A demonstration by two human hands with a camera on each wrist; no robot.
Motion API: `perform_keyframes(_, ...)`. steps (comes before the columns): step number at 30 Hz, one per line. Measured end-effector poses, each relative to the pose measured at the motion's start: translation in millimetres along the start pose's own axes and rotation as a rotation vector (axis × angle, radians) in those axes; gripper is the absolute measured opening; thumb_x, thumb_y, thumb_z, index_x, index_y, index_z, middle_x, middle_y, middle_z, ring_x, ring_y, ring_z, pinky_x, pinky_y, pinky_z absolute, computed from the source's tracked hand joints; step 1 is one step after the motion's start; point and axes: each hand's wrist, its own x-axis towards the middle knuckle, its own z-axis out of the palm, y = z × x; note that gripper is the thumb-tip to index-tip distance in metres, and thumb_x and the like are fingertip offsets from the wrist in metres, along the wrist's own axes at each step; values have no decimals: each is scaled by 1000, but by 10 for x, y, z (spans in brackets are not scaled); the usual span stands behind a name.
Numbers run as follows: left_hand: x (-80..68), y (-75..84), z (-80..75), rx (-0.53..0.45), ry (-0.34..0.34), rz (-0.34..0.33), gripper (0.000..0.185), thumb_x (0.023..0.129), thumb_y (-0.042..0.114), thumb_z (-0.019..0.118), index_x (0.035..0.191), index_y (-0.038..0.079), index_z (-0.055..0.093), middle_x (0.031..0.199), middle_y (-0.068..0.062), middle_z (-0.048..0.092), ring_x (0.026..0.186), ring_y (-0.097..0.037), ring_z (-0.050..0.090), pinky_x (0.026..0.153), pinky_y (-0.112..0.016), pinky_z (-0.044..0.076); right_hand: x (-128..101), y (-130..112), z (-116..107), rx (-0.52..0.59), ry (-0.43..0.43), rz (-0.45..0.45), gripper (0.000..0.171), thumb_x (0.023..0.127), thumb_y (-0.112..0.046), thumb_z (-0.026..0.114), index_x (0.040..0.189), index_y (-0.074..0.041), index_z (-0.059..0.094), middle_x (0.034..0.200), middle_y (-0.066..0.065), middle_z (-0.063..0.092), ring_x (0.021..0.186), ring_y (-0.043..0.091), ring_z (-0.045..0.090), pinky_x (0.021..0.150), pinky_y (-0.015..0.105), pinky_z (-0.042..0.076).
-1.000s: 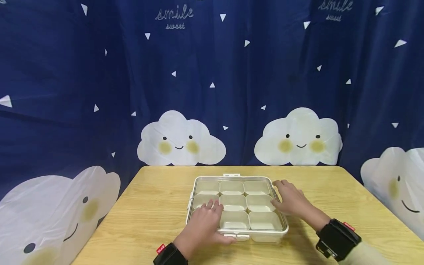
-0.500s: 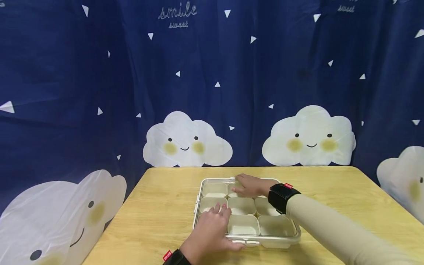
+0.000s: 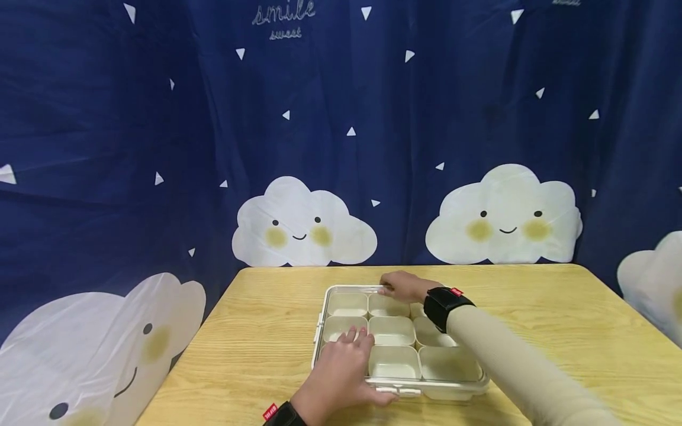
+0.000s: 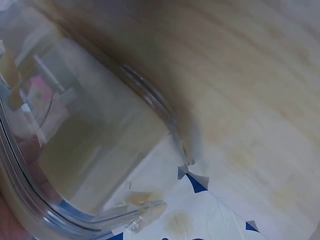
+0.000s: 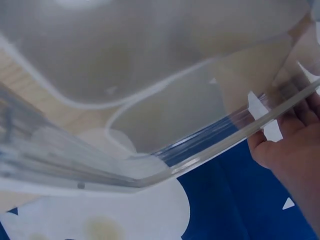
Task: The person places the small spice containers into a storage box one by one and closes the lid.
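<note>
A cream storage box (image 3: 482,384) with a clear lid (image 3: 346,290) lies on the table, several open-topped cups (image 3: 391,331) showing through the lid. My left hand (image 3: 343,370) rests on the lid's front left part, fingers spread, thumb beside the front latch (image 3: 396,391). My right hand (image 3: 407,286) reaches across to the far edge. Its fingers curl at the middle of that edge, where the right wrist view shows a white latch (image 5: 272,129) by the fingertips. Part of the grip is hidden. A side latch (image 3: 318,328) sits on the left edge.
The wooden table (image 3: 256,337) extends around the box. A dark blue curtain (image 3: 319,77) with smiling white clouds hangs behind and beside it. My right forearm (image 3: 511,355) crosses over the box's right side.
My right hand has moved from the box's right edge to the far edge, and its fingers have curled there. The left hand stays on the lid. The head view has shifted slightly.
</note>
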Motion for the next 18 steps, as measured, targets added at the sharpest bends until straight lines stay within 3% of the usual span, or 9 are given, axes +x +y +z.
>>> perform_keyframes(3, -14, 31, -9, -16, -28, -17, 107, 62, 95, 59, 121, 6, 66, 122, -11, 71, 109, -23, 70, 67, -33, 59, -9, -34, 22, -4, -21, 75, 16, 104, -18, 58, 96, -5, 63, 82, -1, 55, 78, 15, 51, 74, 34, 42)
perform_keyframes(7, -17, 31, -15, -42, -43, -39, 105, 60, 93, 63, 120, 7, 65, 123, -11, 70, 109, -24, 70, 68, -35, 59, -42, -128, 22, -56, -52, 126, 15, 106, -17, 54, 99, -6, 63, 85, 3, 60, 84, 21, 58, 80, 43, 44)
perform_keyframes(10, 9, 26, -9, -54, -45, -48, 105, 61, 92, 64, 121, 7, 64, 123, -12, 70, 108, -26, 70, 67, -36, 59, -141, -203, -10, -94, -98, 133, 23, 108, -17, 49, 120, 0, 60, 113, 16, 66, 112, 33, 62, 99, 60, 42)
perform_keyframes(14, 121, -11, 26, -74, -87, -54, 106, 65, 92, 61, 125, 6, 62, 128, -15, 68, 112, -29, 69, 70, -39, 60, -393, -292, -59, -123, -147, 153, 53, 108, -25, 49, 151, 5, 38, 156, 26, 38, 147, 43, 33, 113, 73, 18)
perform_keyframes(16, 214, -67, 70, -90, -114, -60, 106, 66, 91, 61, 128, 5, 61, 131, -17, 66, 116, -31, 67, 75, -41, 60, -549, -332, -57, -141, -139, 149, 60, 108, -30, 50, 155, 3, 33, 161, 26, 29, 149, 44, 26, 115, 71, 14)
perform_keyframes(18, 318, -139, 125, -113, -151, -72, 104, 68, 89, 62, 130, 5, 60, 136, -19, 63, 120, -33, 65, 81, -43, 60, -706, -368, -26, -171, -92, 119, 59, 107, -32, 51, 153, 2, 37, 160, 25, 32, 148, 43, 29, 115, 71, 17)
